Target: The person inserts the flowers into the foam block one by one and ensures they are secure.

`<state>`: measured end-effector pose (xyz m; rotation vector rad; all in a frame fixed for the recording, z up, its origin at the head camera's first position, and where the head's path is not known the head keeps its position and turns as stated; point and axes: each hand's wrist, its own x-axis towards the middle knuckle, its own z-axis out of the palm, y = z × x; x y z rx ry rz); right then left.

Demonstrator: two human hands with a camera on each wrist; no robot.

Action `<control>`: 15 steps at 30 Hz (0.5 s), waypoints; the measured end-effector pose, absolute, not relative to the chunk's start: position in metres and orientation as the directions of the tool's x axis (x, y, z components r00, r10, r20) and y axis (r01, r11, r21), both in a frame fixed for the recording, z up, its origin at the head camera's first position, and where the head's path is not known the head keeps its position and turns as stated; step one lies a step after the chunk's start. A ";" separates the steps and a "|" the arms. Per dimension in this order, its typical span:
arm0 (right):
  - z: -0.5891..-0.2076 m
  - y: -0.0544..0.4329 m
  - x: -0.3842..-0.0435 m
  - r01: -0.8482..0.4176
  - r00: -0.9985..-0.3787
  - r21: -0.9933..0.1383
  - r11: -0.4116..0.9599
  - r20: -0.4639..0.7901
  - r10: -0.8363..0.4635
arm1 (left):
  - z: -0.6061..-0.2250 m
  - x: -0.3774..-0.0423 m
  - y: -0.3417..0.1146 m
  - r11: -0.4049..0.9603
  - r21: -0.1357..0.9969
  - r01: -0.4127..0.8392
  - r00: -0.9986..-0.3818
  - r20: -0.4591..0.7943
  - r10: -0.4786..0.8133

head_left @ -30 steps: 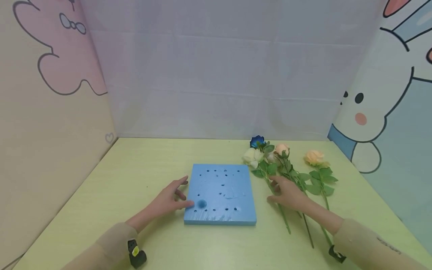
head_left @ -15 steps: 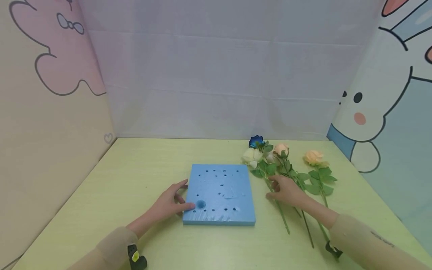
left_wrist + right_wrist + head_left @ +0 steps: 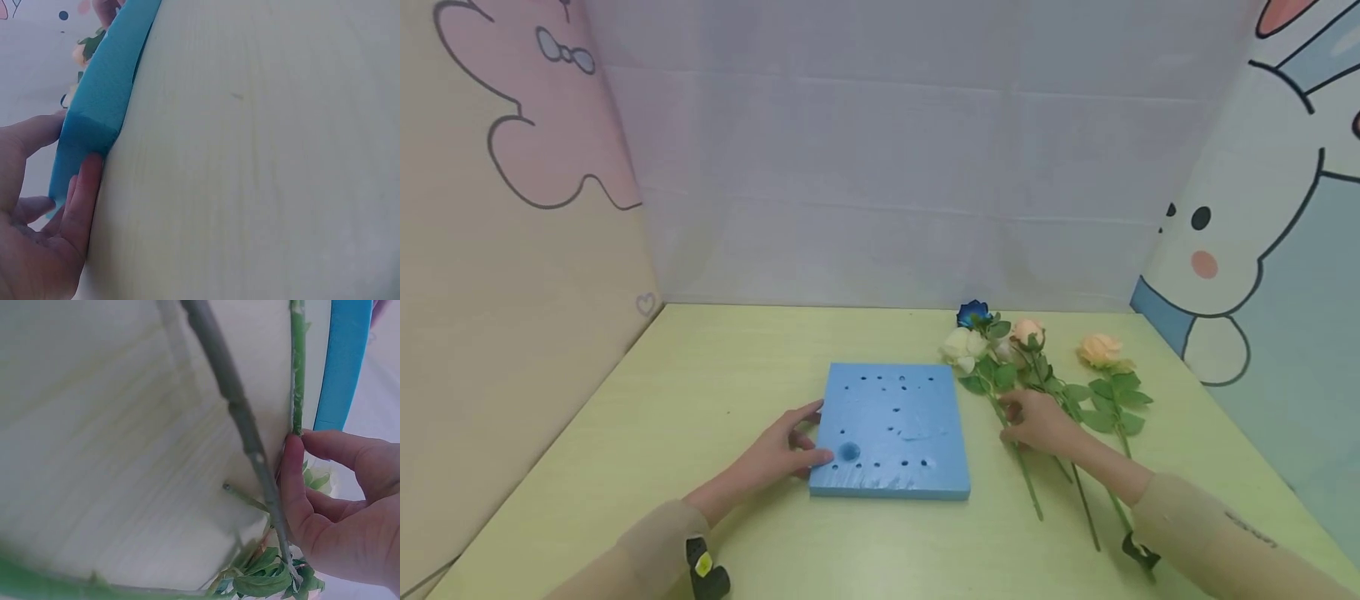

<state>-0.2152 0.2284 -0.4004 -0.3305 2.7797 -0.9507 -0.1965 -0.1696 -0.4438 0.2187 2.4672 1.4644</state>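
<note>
- The pale yellow-green wooden counter point(image 3: 752, 350) has its back edge along the white cloth backdrop point(image 3: 880, 183); a wide stretch lies between the left edge and the left hand point(image 3: 775, 450).
- The square blue foam board point(image 3: 880, 446) lies flat near the middle of the counter, well apart from the back edge.
- Between board and flowers runs a narrow strip of counter.
- The left hand's thumb rests on the board's left near corner, with spread fingers touching its left side.
- The right hand point(image 3: 1041, 427) pinches, thumb against finger, a thin green stem point(image 3: 1028, 487) leading up to the cream-white rose point(image 3: 964, 347).
- The dark blue rose point(image 3: 973, 313) is nearest the back edge; a peach rose with green leaves point(image 3: 1099, 350) lies toward the right edge.
- The board is pitted with small dark holes, plus one larger round hollow point(image 3: 848, 452) near its left near corner; its surface is scuffed.
</note>
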 end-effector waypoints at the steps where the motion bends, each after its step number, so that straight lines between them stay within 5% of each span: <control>1: -0.401 0.229 -0.216 -0.142 -0.958 -0.627 0.766 -0.106 -0.265 | -0.444 -0.197 -0.170 0.473 0.881 -0.006 -0.951 -0.151 0.269; 15: -0.391 0.233 -0.221 -0.087 -0.935 -0.703 0.706 -0.187 -0.301 | -0.447 -0.197 -0.172 0.462 0.887 0.000 -0.944 -0.153 0.293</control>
